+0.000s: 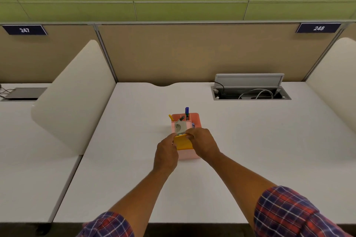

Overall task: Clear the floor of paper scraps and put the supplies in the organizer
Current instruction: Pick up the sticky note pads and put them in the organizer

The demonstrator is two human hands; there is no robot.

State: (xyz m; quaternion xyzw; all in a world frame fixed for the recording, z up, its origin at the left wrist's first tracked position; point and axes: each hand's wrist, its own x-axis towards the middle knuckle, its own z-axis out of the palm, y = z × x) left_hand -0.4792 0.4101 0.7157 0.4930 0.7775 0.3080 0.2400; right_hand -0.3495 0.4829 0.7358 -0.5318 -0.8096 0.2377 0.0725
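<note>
Yellow flat pad (183, 142) pinched by both hands' grips (166, 150) (202, 143) over pink boxy organizer (189, 155)

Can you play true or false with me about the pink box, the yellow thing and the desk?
1. Both hands hold the yellow pad. True: the left hand and right hand grip it on either side.
2. The pink organizer sits on the floor. False: it stands on the white desk.
3. A blue marker sticks up from the back of the organizer. True.
4. The cable hatch at the back of the desk is closed. False: its lid is up and cables show inside.
5. The sign at upper right reads 250. False: it reads 248.
</note>
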